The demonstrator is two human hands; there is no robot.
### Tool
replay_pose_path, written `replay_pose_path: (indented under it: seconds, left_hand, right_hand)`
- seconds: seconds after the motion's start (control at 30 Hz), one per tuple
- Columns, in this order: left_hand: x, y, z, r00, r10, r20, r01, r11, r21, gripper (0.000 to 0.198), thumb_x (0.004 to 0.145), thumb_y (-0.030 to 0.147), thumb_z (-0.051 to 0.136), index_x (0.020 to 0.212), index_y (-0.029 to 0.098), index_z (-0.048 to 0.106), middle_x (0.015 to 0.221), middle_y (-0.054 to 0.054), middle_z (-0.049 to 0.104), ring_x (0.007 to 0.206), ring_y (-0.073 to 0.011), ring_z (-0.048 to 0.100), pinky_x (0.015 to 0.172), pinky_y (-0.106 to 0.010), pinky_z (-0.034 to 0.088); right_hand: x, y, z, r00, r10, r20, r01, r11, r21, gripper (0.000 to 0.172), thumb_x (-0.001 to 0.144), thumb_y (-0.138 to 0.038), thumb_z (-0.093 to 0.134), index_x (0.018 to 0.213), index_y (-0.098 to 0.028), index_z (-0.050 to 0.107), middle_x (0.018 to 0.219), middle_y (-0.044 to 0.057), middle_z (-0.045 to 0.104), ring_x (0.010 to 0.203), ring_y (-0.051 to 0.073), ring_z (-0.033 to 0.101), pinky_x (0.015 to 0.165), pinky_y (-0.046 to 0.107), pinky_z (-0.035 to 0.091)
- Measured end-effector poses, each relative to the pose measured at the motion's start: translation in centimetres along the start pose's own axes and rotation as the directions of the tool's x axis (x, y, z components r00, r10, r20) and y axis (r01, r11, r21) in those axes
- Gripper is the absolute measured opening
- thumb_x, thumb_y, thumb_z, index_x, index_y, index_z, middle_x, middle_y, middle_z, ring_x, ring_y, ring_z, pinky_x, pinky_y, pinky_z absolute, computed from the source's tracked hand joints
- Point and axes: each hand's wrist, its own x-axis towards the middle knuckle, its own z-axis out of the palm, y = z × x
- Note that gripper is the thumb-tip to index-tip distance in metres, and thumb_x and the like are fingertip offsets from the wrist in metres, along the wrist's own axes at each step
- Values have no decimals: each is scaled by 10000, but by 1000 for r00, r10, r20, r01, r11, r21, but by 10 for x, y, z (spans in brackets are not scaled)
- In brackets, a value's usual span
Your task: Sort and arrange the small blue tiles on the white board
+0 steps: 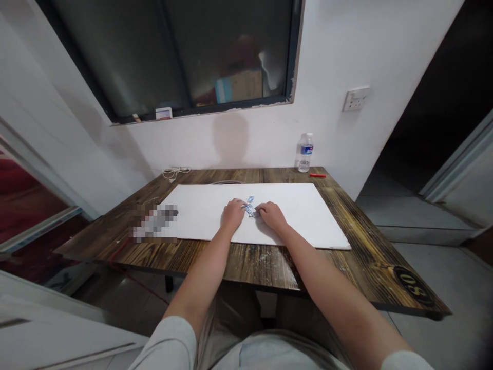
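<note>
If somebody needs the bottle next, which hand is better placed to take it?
Probably the right hand: it is nearer to the bottle, which stands at the far right of the table. The left hand is farther away.

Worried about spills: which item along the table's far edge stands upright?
The blue-labelled bottle; the white cable and red stick both lie flat.
</note>
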Motion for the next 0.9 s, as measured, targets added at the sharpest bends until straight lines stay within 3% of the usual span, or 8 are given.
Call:
replay_pose_path:
  seconds: [0.13, 0.23, 0.33, 0.43, 0.5, 0.57, 0.73, 0.9]
  left_hand:
    - [0, -5, -7, 976, -207, -69, 212, 974, 73, 263, 876, 246, 491, 1047, 219, 689, 1092, -106, 657, 1064, -260, 569, 891, -354, 429]
    - [1, -2, -7, 977, -212, 36, 210, 976, 62, 374, 926, 369, 387, 987, 191, 710, 1011, -131, 694, 1002, -269, 613, 841, -353, 441]
    - [1, 5, -4, 983, -4, 185, 10, 1000, -29, 472, 919, 503, 369, 1165, 212, 647, 1255, -134, 618, 1197, -290, 532, 954, -383, 401]
    - [-1, 11, -1, 906, 280, 318, -249, 959, -134, 595, 847, 557, 502, 1371, 276, 469, 1496, -85, 384, 1408, -304, 269, 1111, -487, 221]
    - [-3, 12, -1, 856, 374, 356, -325, 926, -191, 622, 825, 538, 548, 1388, 298, 441, 1517, -61, 348, 1428, -305, 217, 1129, -545, 146]
    - [-3, 13, -2, 855, 387, 344, -321, 918, -234, 502, 850, 472, 530, 1320, 295, 521, 1485, -40, 407, 1413, -288, 263, 1136, -544, 144]
    - [-1, 12, 2, 920, 315, 234, -271, 942, -200, 328, 857, 214, 484, 1119, 268, 675, 1409, -18, 506, 1341, -228, 389, 1135, -426, 246]
    - [-2, 3, -2, 999, -41, -34, 41, 999, 22, 348, 851, 161, 484, 1136, 254, 661, 1290, -69, 593, 1211, -243, 503, 1014, -391, 386]
  right_hand:
    - [-2, -3, -4, 992, 78, -97, -74, 996, 44, 353, 829, -143, 408, 977, -208, 721, 939, 21, 722, 901, 164, 601, 815, 246, 412]
    - [-3, 0, -6, 982, 152, -110, -151, 988, 22, 333, 813, -147, 415, 908, -212, 728, 884, 24, 724, 852, 170, 605, 786, 251, 413]
    - [-1, 3, -4, 991, 119, -65, -117, 992, 37, 324, 790, -147, 428, 847, -227, 738, 853, 10, 729, 845, 165, 613, 809, 246, 413]
    - [1, 4, -1, 995, 95, -35, -89, 984, 153, 333, 775, -143, 418, 834, -231, 734, 853, -6, 732, 845, 152, 624, 811, 231, 425]
    - [1, 5, 0, 991, 122, -47, -106, 963, 249, 345, 777, -142, 396, 866, -222, 720, 843, -7, 726, 818, 144, 628, 780, 227, 440]
    - [1, 5, 1, 985, 145, -93, -113, 950, 290, 351, 787, -146, 377, 903, -208, 702, 854, 4, 717, 820, 149, 622, 771, 237, 445]
    - [-1, 1, -1, 985, 130, -116, -116, 986, 123, 368, 824, -169, 422, 1123, -182, 636, 1089, 65, 680, 1032, 199, 562, 889, 293, 402]
    - [-3, -7, -3, 998, 60, 20, -60, 997, -46, 288, 850, -183, 454, 997, -206, 701, 1023, 63, 696, 1018, 217, 546, 889, 310, 376]
